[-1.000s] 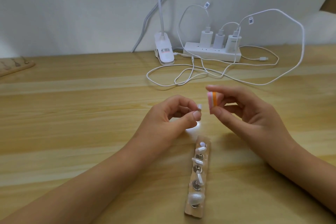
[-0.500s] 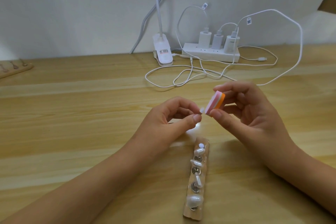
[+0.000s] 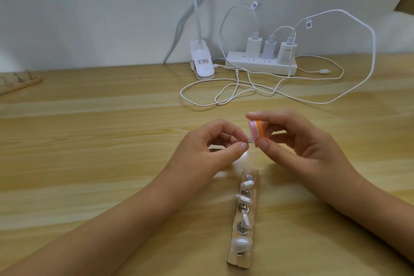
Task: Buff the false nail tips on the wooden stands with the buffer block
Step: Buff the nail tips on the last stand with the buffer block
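The left hand (image 3: pixel 208 148) pinches one tiny nail tip (image 3: pixel 248 140). The right hand (image 3: pixel 302 141) holds the pink and orange block (image 3: pixel 257 130) against it. The wooden stand (image 3: pixel 239 263) on the table (image 3: pixel 89 141) holds more nails (image 3: pixel 241 245) in a row.

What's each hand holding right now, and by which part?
The left hand pinches a nail tip between thumb and forefinger, mostly hidden. The right hand holds the buffer block by its top and bottom ends.
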`<state>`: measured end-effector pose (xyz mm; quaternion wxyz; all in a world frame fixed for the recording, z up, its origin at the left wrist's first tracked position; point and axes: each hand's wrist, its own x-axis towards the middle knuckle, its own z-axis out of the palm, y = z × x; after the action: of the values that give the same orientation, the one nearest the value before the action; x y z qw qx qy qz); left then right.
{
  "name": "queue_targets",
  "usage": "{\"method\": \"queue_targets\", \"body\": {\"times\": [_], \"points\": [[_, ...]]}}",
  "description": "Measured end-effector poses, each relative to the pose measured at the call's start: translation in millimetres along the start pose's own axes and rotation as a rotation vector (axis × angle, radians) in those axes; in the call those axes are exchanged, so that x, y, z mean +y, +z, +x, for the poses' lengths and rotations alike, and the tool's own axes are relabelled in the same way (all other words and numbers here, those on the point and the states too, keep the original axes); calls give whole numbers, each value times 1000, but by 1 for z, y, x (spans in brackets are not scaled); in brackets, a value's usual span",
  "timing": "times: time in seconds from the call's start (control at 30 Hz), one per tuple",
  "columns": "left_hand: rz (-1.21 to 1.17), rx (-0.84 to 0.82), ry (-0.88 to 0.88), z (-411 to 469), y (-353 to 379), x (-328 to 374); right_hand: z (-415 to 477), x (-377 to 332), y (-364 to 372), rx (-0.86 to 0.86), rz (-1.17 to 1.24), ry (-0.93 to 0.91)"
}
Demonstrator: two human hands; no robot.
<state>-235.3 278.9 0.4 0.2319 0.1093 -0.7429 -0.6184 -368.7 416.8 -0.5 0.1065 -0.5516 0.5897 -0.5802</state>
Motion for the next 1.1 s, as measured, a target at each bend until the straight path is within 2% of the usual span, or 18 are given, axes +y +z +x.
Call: {"method": "queue_targets", "body": {"times": [0.1, 0.23, 0.67, 1.1], "points": [[-4, 12, -4, 0, 0, 0, 0, 2, 0, 47, 35, -8], [-9, 21, -9, 0, 0, 0, 0, 5, 1, 4, 53, 25], [27, 41, -23, -2, 0, 0, 0, 3, 2, 16, 58, 30], [90, 43, -21, -3, 1, 1, 0, 1, 1, -5, -68, -54]]}}
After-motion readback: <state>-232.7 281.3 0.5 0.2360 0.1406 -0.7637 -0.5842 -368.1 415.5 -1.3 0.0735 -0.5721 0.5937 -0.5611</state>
